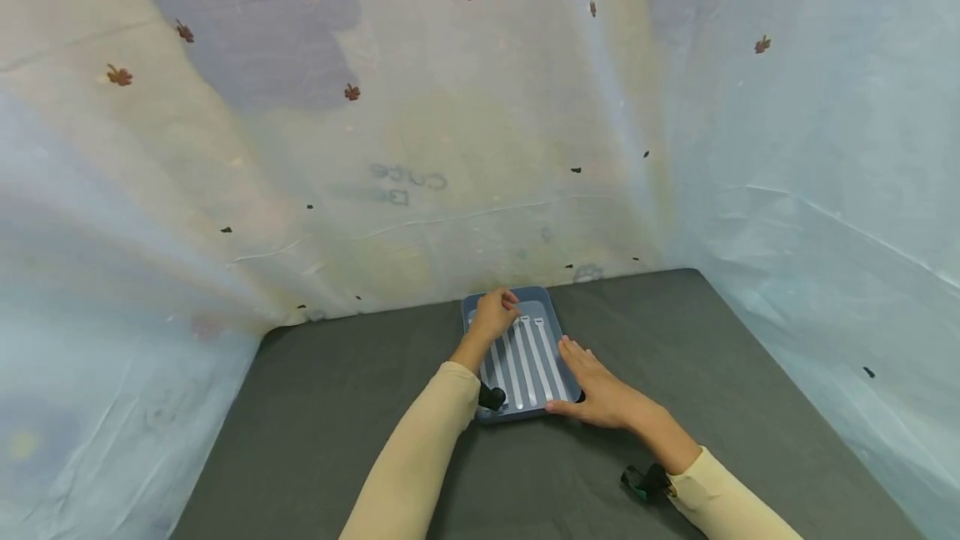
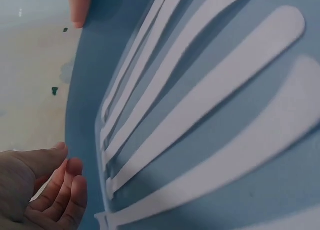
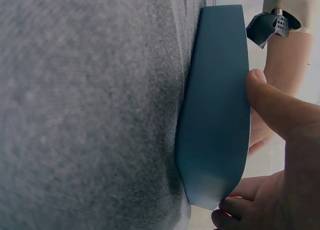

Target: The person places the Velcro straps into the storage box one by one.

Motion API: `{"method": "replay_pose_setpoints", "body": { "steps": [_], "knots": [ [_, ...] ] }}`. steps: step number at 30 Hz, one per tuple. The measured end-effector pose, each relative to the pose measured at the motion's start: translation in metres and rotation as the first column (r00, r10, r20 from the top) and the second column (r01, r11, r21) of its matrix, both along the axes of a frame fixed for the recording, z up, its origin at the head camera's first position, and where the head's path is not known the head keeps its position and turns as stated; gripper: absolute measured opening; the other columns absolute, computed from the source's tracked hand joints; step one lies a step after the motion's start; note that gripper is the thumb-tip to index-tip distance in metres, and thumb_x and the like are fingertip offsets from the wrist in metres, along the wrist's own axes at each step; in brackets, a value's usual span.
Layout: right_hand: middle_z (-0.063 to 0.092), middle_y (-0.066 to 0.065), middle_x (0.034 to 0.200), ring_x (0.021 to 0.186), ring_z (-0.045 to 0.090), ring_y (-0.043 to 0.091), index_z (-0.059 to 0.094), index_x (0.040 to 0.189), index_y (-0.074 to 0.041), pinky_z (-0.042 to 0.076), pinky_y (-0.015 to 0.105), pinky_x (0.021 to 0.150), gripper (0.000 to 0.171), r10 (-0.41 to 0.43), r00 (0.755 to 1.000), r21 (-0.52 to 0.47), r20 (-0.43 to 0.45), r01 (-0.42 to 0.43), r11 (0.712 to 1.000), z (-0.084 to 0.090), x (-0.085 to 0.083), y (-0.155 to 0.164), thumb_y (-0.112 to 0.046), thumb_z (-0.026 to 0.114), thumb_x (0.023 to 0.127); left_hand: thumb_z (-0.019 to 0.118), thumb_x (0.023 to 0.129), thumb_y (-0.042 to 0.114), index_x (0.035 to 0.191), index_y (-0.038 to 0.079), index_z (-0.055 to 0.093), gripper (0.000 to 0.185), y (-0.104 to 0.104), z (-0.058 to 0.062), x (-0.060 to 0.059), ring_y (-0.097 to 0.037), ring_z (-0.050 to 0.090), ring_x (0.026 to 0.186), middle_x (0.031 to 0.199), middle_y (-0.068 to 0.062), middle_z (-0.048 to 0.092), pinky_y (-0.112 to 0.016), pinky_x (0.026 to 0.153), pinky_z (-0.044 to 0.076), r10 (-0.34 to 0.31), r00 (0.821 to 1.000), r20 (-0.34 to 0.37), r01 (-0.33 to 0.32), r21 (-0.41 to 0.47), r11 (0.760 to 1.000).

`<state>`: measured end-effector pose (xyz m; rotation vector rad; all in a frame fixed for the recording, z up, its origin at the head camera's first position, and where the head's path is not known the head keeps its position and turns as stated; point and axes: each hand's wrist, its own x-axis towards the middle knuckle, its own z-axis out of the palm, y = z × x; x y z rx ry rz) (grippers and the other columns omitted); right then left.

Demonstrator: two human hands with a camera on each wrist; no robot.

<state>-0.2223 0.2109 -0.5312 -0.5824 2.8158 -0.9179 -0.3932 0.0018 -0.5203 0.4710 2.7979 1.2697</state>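
A shallow blue-grey tray [image 1: 535, 302] lies on the dark cloth, with several flat white strips [image 1: 551, 361] side by side inside it. Each strip [image 2: 215, 102] has a rounded end and a small squared head in the left wrist view. Over the tray's far end is my left hand [image 1: 495, 315], fingers loosely bent near the strip heads. Nothing shows between its thumb and fingers in the left wrist view. My right hand [image 1: 600, 394] rests at the near right corner, thumb on the near rim and straight fingers along the right side.
Grey cloth [image 1: 360, 415] covers the table around the tray. A pale plastic sheet [image 1: 487, 148] with small leaf marks hangs behind and at both sides. Black wrist cameras [image 1: 645, 483] are strapped on both wrists.
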Motion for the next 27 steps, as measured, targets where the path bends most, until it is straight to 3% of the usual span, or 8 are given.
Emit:
{"method": "replay_pose_setpoints", "body": {
  "steps": [8,19,27],
  "knots": [
    [0.006,0.026,0.178,0.161,0.008,0.054,0.012,0.170,0.005,0.013,0.068,0.130,0.115,0.000,1.000,0.023,0.014,0.000,1.000,-0.003,-0.005,0.002,-0.061,0.073,0.098,0.074,0.103,0.010,0.125,0.002,0.070,0.023,-0.020,0.005,0.002,-0.029,0.072,0.097,0.118,-0.015,0.073,-0.036,0.078,0.062,-0.033,0.999,0.028,0.032,0.058,0.998],
    [0.007,0.030,0.176,0.160,0.008,0.057,0.012,0.169,0.008,0.013,0.070,0.129,0.115,0.020,0.999,0.013,0.029,-0.021,1.000,0.006,-0.007,0.007,-0.058,0.075,0.098,0.073,0.105,0.020,0.122,0.004,0.072,0.023,-0.050,0.008,0.013,-0.030,0.072,0.105,0.115,-0.012,0.073,-0.044,0.086,0.062,-0.032,0.997,-0.067,0.036,0.055,0.998],
    [0.015,0.027,0.176,0.161,0.012,0.054,0.020,0.169,0.005,0.016,0.070,0.128,0.109,-0.026,1.000,0.024,-0.004,0.026,0.999,0.007,-0.006,0.016,-0.057,0.074,0.098,0.069,0.108,0.022,0.124,0.008,0.071,0.021,-0.080,0.008,0.028,-0.027,0.071,0.101,0.113,-0.010,0.073,-0.044,0.084,0.061,-0.042,0.992,-0.121,0.048,0.045,0.998]
  ]
}}
